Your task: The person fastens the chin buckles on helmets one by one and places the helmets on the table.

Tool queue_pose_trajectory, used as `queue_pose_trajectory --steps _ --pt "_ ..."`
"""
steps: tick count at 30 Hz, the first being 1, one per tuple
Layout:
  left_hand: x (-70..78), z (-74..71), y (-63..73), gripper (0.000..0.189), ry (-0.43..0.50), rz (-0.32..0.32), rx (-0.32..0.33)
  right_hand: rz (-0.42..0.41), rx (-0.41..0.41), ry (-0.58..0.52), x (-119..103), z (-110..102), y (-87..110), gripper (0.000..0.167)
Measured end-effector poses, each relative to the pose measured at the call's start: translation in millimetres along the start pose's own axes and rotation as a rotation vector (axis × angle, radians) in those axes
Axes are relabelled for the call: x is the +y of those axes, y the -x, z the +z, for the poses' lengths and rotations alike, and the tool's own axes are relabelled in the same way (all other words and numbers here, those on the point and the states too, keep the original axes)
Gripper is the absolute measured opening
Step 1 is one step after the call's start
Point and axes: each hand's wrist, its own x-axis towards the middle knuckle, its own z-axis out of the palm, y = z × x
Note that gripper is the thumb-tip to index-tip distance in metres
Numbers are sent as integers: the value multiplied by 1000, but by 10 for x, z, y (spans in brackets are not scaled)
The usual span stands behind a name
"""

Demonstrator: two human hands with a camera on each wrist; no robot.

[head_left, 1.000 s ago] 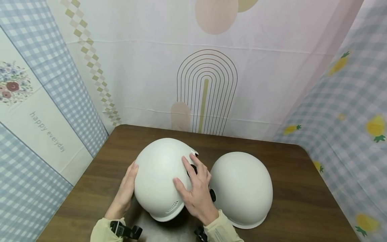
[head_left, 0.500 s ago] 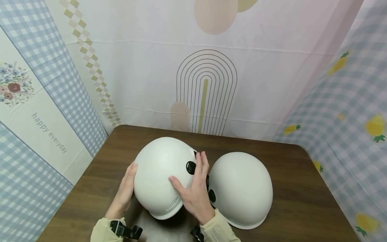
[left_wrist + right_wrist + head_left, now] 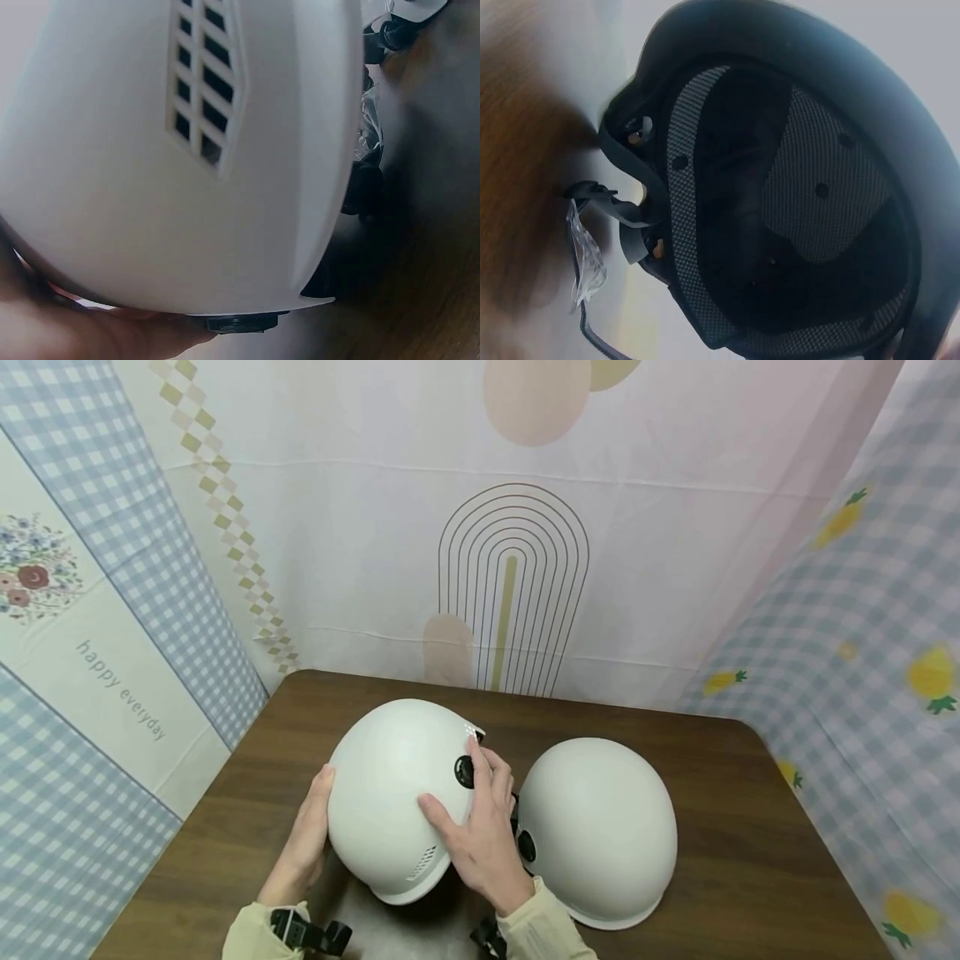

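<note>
A white helmet [image 3: 397,793] is held tilted between both hands, its rim lifted on the near side. My left hand [image 3: 302,837] holds its left side. The right hand [image 3: 483,839] grips the right side, thumb on the shell and fingers beside a black round disc [image 3: 463,772]. In the left wrist view the shell [image 3: 112,172] fills most of the frame, with a slotted vent [image 3: 202,90] on it. The right wrist view looks into a dark padded lining [image 3: 825,187], with a chin strap [image 3: 622,206] and clear plastic wrap [image 3: 589,262] hanging out.
A second white helmet [image 3: 600,827] rests dome-up on the brown wooden table [image 3: 735,860], close by my right hand. Behind the table hangs a white patterned cloth [image 3: 360,552]. Checked cloths line the left [image 3: 150,535] and right [image 3: 847,693] sides.
My right-hand fingers lifted from the shell, uncovering the black disc, then came back down beside it. The held helmet has shifted slightly left. My left hand keeps its hold.
</note>
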Motion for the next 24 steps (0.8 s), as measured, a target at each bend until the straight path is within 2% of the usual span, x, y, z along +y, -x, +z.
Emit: queue_pose_trajectory --steps 3,6,13,19,22,24 --pt "-5 6 12 69 40 8 -13 -11 -23 -48 16 -18 -9 93" --pt "-2 12 20 69 55 7 -23 -20 -33 -69 36 -29 -19 89" --pt "-33 24 40 73 89 -37 -26 -90 -30 -70 42 -60 -69 81" --pt "-37 51 50 72 113 -36 -28 -33 -43 -71 18 -74 -86 80" --pt "16 55 60 67 88 -9 27 0 -53 -82 10 -77 -89 78" --pt "73 54 62 62 46 71 89 2 -60 -89 9 -80 -92 77"
